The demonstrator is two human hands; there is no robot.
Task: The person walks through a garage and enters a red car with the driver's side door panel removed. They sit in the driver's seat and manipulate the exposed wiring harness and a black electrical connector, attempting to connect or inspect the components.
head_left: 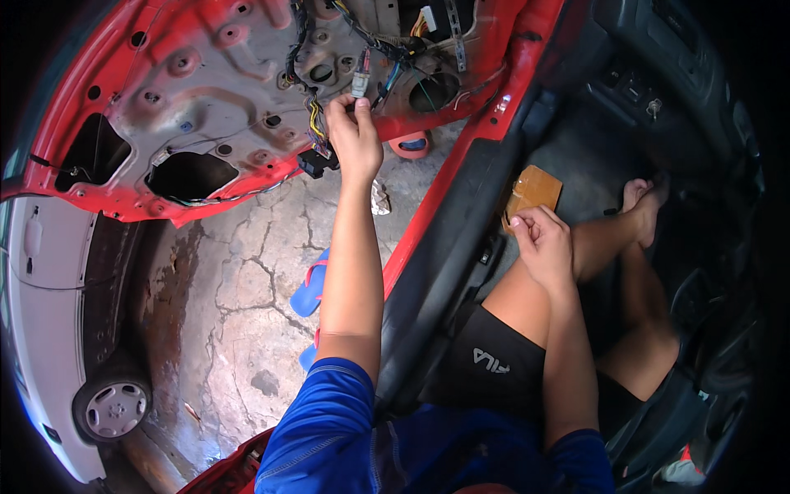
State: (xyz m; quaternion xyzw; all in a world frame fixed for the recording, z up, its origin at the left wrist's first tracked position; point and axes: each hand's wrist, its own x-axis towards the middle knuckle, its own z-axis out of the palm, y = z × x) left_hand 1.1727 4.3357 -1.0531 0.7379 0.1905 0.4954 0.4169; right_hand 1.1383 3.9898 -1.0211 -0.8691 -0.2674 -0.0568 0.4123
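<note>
My left hand (354, 136) is raised to the stripped red car door (197, 95). Its thumb and fingers close on a pale wire connector (360, 85), from which a wire runs up the door panel. Beside that hand hangs a bundle of coloured wires (316, 123) ending in a black connector block (314, 163). My right hand (545, 247) rests over my bent leg with its thumb and fingertips drawn together. A thin dark bit shows by those fingertips, too small to name. Just beyond them lies a brown cardboard piece (535, 188).
The red door sill (424, 218) runs between the seat and the cracked concrete floor (247, 305). Blue flip-flops (308, 295) lie below my left arm. Under the door's edge sits a red-orange object (410, 145). A white car (49, 280) stands at the left.
</note>
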